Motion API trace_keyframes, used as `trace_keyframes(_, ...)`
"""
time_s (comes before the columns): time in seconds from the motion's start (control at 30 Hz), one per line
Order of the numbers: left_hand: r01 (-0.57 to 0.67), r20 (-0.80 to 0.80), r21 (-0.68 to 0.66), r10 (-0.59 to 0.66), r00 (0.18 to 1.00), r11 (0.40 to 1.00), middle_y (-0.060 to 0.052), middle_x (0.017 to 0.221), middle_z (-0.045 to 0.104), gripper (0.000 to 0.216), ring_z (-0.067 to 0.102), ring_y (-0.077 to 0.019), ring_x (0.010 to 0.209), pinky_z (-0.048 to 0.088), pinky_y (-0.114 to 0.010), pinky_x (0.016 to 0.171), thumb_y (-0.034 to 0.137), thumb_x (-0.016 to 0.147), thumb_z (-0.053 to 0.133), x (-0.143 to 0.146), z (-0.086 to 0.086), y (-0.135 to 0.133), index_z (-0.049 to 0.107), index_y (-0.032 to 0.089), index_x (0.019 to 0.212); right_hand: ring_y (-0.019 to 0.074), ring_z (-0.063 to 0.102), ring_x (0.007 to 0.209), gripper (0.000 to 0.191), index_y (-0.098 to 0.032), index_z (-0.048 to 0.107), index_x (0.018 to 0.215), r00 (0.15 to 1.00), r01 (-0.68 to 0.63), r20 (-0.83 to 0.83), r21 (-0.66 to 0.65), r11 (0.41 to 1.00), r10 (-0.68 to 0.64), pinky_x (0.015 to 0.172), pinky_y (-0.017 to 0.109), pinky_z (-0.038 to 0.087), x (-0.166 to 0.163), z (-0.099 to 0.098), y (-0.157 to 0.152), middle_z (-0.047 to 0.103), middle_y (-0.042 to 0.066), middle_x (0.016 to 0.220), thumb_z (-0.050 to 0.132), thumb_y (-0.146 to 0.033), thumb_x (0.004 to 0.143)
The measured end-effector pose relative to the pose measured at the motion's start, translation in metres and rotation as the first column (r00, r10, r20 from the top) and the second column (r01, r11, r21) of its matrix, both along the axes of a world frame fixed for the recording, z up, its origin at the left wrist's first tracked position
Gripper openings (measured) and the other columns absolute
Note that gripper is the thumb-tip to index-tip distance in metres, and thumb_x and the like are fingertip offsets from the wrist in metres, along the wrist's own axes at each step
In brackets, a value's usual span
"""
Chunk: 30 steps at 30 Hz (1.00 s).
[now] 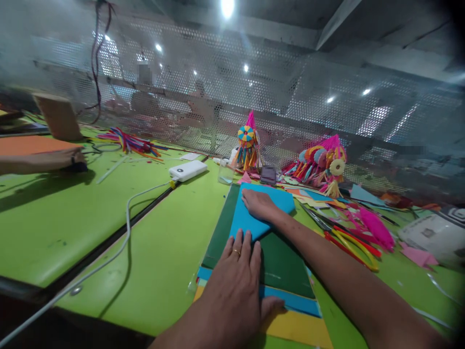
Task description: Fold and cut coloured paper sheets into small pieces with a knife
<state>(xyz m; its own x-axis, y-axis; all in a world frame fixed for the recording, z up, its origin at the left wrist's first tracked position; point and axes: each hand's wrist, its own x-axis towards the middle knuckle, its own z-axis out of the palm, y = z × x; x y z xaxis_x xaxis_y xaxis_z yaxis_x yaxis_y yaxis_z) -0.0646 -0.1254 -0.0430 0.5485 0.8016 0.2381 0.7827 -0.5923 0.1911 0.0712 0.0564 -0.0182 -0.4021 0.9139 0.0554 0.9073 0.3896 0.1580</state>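
A bright blue sheet of folded paper [240, 220] lies on a dark green sheet [283, 264], which tops a stack with blue and yellow sheets showing at its near edge. My left hand [236, 286] lies flat, fingers stretched and slightly spread, with a ring on one finger. Its fingertips touch the near edge of the blue paper. Farther up, my right hand [258, 204] presses on the blue paper near its far left edge. The right fingers are curled together and their tips are hidden, so I cannot tell whether anything is in them.
Scissors with red and yellow handles [348, 245] lie to the right among paper scraps. Tasselled paper ornaments [247, 138] stand behind. A white power bank [188, 169] with a cable [128, 218] crosses the left side. Another person's arm [39, 162] reaches in by orange paper [36, 144].
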Motion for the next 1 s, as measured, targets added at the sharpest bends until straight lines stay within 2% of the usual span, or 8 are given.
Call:
trace_keyframes(0.17,0.009,0.033,-0.005,-0.009,0.999,1.0,-0.028,0.154,0.03,0.09,0.022,-0.0428,0.145,0.03,-0.061,0.114,0.076,0.087,0.041,0.0011,-0.0013,-0.0013,0.044,0.009,0.147,0.0247,0.066,0.099,0.029,-0.02,0.052,0.119,1.0,0.008,0.002,-0.005,1.0,-0.008,0.073,0.03,0.042,-0.0001,-0.0002,0.0008,0.068,0.011,0.116,0.031,-0.033,0.104)
trace_keyframes(0.43,0.006,0.065,-0.01,-0.005,0.998,1.0,-0.027,0.151,0.038,0.081,0.027,-0.0455,0.143,0.032,-0.064,0.112,0.073,0.087,0.045,0.0014,-0.0006,-0.0027,0.048,0.017,0.145,0.0255,0.065,0.099,0.027,-0.02,0.052,0.117,1.0,0.007,0.011,-0.004,1.0,-0.007,0.071,0.03,0.041,0.0004,-0.0008,0.0028,0.068,0.01,0.115,0.032,-0.034,0.104)
trace_keyframes(0.63,0.004,0.086,0.005,-0.004,0.996,1.0,-0.025,0.152,0.038,0.077,0.029,-0.0439,0.143,0.033,-0.063,0.111,0.073,0.087,0.046,0.0009,-0.0048,-0.0023,0.046,0.024,0.146,0.0251,0.066,0.098,0.028,-0.02,0.052,0.117,1.0,0.004,0.005,-0.005,1.0,-0.004,0.072,0.03,0.041,0.0005,-0.0001,0.002,0.068,0.011,0.115,0.031,-0.034,0.104)
trace_keyframes(1.0,-0.004,0.07,0.033,0.002,0.998,0.999,-0.024,0.15,0.042,0.072,0.032,-0.0432,0.142,0.034,-0.063,0.111,0.07,0.087,0.05,0.0017,-0.0042,-0.0032,0.053,0.023,0.141,0.0247,0.066,0.099,0.028,-0.021,0.052,0.118,1.0,-0.004,-0.012,-0.001,1.0,0.004,0.071,0.029,0.04,0.0026,-0.0011,0.0033,0.068,0.011,0.114,0.033,-0.036,0.104)
